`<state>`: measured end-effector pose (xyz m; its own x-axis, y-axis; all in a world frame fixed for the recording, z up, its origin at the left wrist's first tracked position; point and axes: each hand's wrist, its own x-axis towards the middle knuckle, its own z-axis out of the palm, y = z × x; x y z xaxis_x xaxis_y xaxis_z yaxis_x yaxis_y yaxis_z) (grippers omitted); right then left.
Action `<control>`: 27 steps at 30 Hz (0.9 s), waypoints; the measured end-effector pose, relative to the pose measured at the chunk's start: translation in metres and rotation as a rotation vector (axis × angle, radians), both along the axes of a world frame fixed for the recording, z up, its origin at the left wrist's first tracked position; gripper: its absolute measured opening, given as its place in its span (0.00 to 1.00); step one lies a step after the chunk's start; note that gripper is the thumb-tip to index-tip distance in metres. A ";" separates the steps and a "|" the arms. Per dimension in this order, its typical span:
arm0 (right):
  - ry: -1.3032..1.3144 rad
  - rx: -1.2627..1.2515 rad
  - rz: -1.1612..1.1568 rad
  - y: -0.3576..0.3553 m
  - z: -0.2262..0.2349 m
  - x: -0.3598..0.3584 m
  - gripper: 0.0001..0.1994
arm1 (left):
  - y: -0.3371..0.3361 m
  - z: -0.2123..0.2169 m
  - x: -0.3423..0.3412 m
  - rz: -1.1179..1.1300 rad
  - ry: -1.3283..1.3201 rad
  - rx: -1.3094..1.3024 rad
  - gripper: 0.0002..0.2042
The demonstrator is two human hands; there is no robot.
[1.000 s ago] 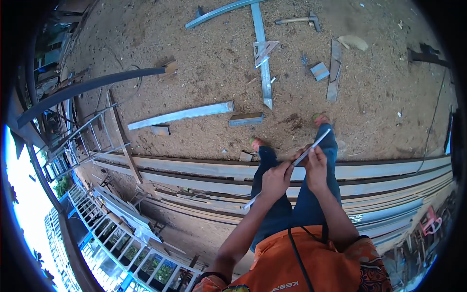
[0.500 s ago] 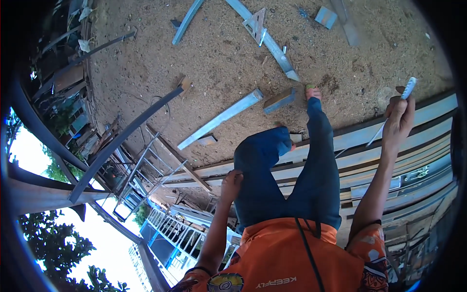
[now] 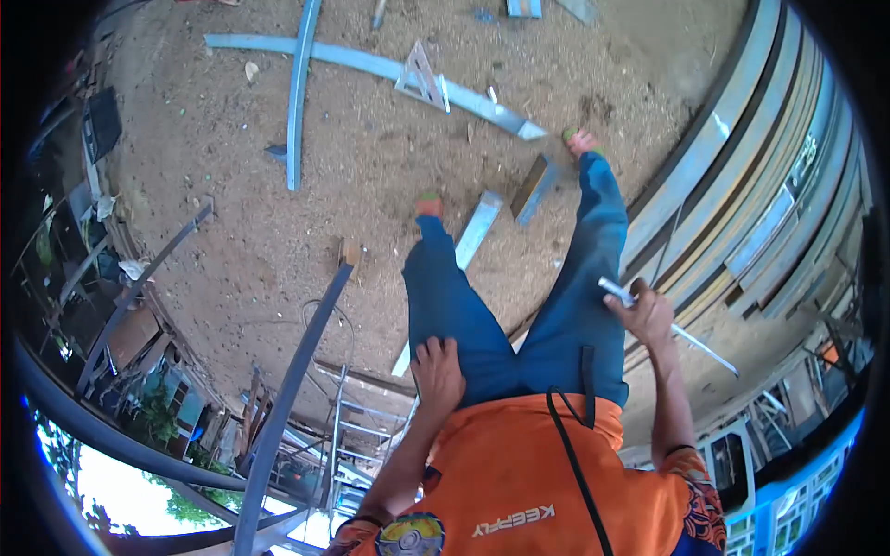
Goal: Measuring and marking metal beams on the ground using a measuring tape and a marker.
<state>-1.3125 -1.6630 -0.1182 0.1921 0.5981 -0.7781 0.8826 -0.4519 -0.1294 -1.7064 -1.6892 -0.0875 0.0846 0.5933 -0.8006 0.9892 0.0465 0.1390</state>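
Note:
My right hand [image 3: 646,317] is closed beside my right thigh. It grips a white marker-like tube [image 3: 616,291], and a thin pale rod [image 3: 706,351] sticks out on the other side of the fist; I cannot tell whether they are one piece. Flat on my left thigh rests my left hand [image 3: 438,378], fingers extended and holding nothing. On the ground ahead, a triangular set square [image 3: 424,82] lies across a long metal bar [image 3: 362,59]. Nearer my feet are a short block of metal tube [image 3: 535,190] and a metal length [image 3: 479,228], partly hidden by my left leg.
Long metal beams [image 3: 709,171] lie stacked along my right. Another metal bar [image 3: 298,111] crosses the far one at the left. A dark slanting beam [image 3: 295,408] rises at my left, near a metal ladder [image 3: 363,431]. Underfoot is sandy ground [image 3: 232,269].
My right hand has come down and inward to my right thigh with the white tube. The view has turned, and my left foot has moved forward. My left hand stays on the thigh.

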 end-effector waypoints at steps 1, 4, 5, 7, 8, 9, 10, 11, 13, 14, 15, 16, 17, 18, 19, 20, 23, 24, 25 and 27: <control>0.017 -0.070 -0.039 -0.034 0.017 -0.037 0.26 | -0.002 0.004 -0.024 -0.116 -0.021 0.031 0.16; 0.013 -0.037 -0.280 -0.114 0.042 -0.118 0.21 | -0.016 0.004 -0.096 -0.186 -0.200 0.000 0.10; 0.053 -0.145 -0.384 -0.125 0.050 -0.132 0.19 | -0.021 0.002 -0.112 -0.224 -0.252 -0.046 0.09; 0.069 -0.041 -0.438 -0.171 0.050 -0.160 0.15 | -0.029 0.007 -0.134 -0.252 -0.297 -0.103 0.05; 0.076 0.015 -0.485 -0.184 0.053 -0.176 0.12 | -0.032 0.012 -0.145 -0.270 -0.317 -0.183 0.04; 0.129 -0.068 -0.564 -0.194 0.058 -0.184 0.12 | -0.034 0.021 -0.151 -0.293 -0.321 -0.299 0.02; 0.189 -0.147 -0.646 -0.206 0.061 -0.191 0.12 | -0.031 0.037 -0.155 -0.321 -0.317 -0.410 0.01; 0.214 -0.162 -0.693 -0.232 0.063 -0.200 0.12 | -0.028 0.053 -0.155 -0.387 -0.348 -0.524 0.02; 0.278 -0.203 -0.605 -0.295 0.074 -0.215 0.10 | -0.036 0.085 -0.160 -0.502 -0.376 -0.589 0.04; 0.360 -0.281 -0.717 -0.306 0.083 -0.222 0.10 | -0.050 0.083 -0.164 -0.528 -0.389 -0.605 0.05; 0.444 -0.239 -0.722 -0.354 0.074 -0.228 0.09 | -0.066 0.075 -0.164 -0.601 -0.351 -0.734 0.06; 0.524 -0.346 -0.800 -0.377 0.070 -0.226 0.08 | -0.078 0.057 -0.160 -0.672 -0.302 -0.855 0.08; 0.607 -0.449 -0.874 -0.394 0.062 -0.220 0.08 | -0.082 0.034 -0.151 -0.683 -0.282 -0.842 0.08; 0.654 -0.554 -1.035 -0.425 0.045 -0.216 0.09 | -0.081 0.011 -0.144 -0.642 -0.352 -1.003 0.08; 0.716 -0.678 -1.193 -0.441 0.029 -0.211 0.09 | -0.082 -0.004 -0.141 -0.585 -0.406 -1.173 0.09; 0.733 -0.721 -1.364 -0.456 0.009 -0.202 0.09 | -0.079 -0.033 -0.138 -0.588 -0.363 -1.173 0.09; 0.775 -0.342 -1.880 -0.527 -0.093 -0.166 0.16 | -0.003 -0.168 -0.101 -0.248 -0.564 -0.924 0.02; 0.439 -0.249 -1.611 -0.524 -0.139 -0.149 0.15 | 0.023 -0.219 -0.093 -0.240 -0.526 -0.727 0.03; 0.329 -0.216 -1.487 -0.514 -0.183 -0.114 0.14 | 0.056 -0.274 -0.077 -0.196 -0.554 -0.655 0.04; 0.152 0.099 -1.502 -0.462 -0.243 -0.052 0.15 | 0.112 -0.384 -0.036 -0.452 -0.466 -0.181 0.04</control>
<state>-1.3649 -2.1255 -0.3614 0.5778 -0.0251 -0.8158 -0.4013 -0.8791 -0.2572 -1.7421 -1.5768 -0.4714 0.6538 0.2784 -0.7036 0.7554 -0.2948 0.5852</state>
